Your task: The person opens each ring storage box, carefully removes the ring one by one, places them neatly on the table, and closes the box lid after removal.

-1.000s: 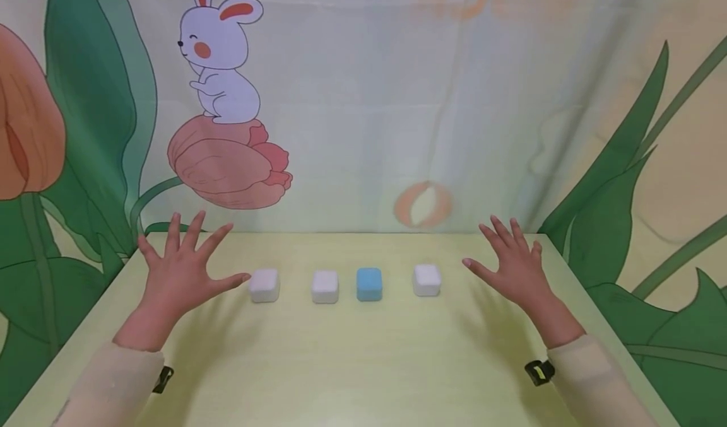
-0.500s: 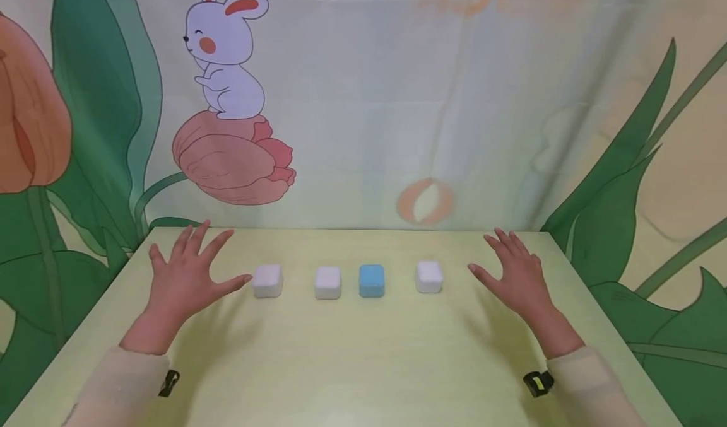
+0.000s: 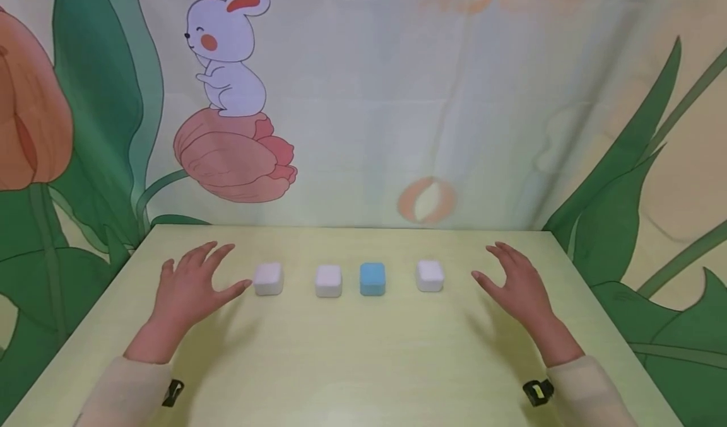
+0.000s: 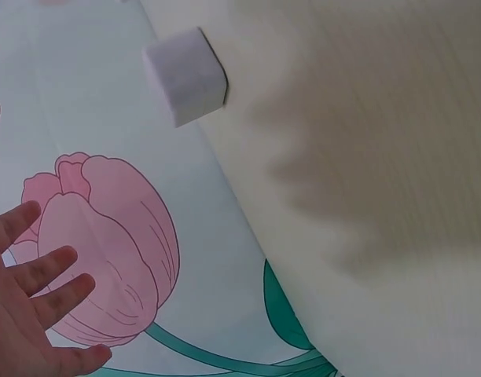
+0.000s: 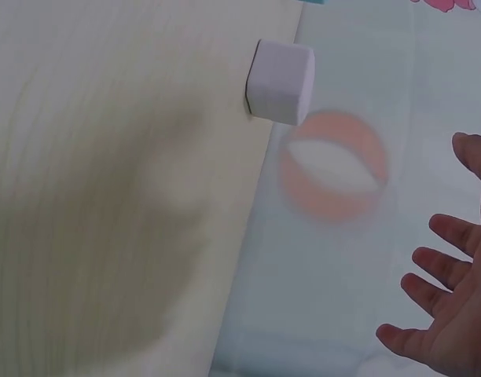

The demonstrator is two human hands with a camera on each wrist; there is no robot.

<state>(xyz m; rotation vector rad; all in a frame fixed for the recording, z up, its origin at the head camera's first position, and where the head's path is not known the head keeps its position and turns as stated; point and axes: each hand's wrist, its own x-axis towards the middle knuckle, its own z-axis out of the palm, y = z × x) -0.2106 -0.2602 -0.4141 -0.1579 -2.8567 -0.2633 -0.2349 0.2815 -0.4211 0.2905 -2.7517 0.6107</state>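
Across the table lies a row of small round-edged cubes. From the left come a pale pinkish-white cube (image 3: 268, 279), another pale cube (image 3: 329, 281), a blue cube (image 3: 372, 279) and a white cube (image 3: 430, 276). My left hand (image 3: 190, 288) hovers left of the row, fingers spread, its thumb tip beside the leftmost cube in the head view. To the right of the white cube, my right hand (image 3: 519, 285) hovers with fingers apart, holding nothing. The left wrist view shows the leftmost cube (image 4: 187, 76) apart from the fingers; the right wrist view shows the white cube (image 5: 280, 82) likewise.
The pale wooden table (image 3: 341, 364) ends at a back edge against a printed curtain (image 3: 352, 99) with a rabbit and tulips. Green leaves are printed at both sides. Black straps (image 3: 537, 391) show at the wrists, and shadows of the hands fall on the table.
Both hands have lowered slightly toward the near side, and their fingers have drawn a little closer together. The cubes keep their places; the whole view has shifted slightly.
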